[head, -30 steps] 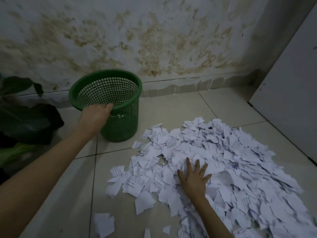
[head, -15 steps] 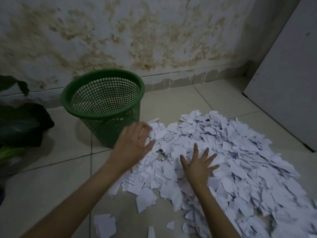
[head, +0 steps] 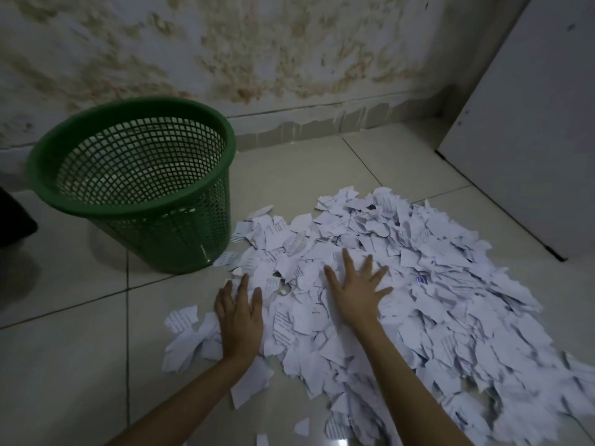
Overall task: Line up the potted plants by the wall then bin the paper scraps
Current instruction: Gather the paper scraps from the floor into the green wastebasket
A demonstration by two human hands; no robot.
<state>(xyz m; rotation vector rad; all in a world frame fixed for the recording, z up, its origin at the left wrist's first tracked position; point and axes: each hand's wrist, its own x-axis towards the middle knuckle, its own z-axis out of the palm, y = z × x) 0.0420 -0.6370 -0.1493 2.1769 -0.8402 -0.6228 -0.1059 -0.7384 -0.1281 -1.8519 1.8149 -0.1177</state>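
A wide heap of torn white paper scraps (head: 434, 284) covers the tiled floor at the centre and right. A green mesh bin (head: 138, 181) stands upright on the floor to the left of the heap, and I see nothing inside it. My left hand (head: 240, 317) lies flat with straight fingers on the heap's left edge. My right hand (head: 357, 291) presses flat on the scraps with its fingers spread. Neither hand holds any paper.
A stained wall (head: 257, 59) with a low skirting runs behind the bin. A white panel (head: 531, 123) stands at the right. A dark object (head: 13, 220), cut off by the frame, sits at the left edge. A few loose scraps (head: 251, 384) lie near my left forearm.
My left hand has let go of the bin's rim and come down onto the left edge of the heap. My right hand has stayed on the scraps. The view has shifted right, hiding the plant leaves.
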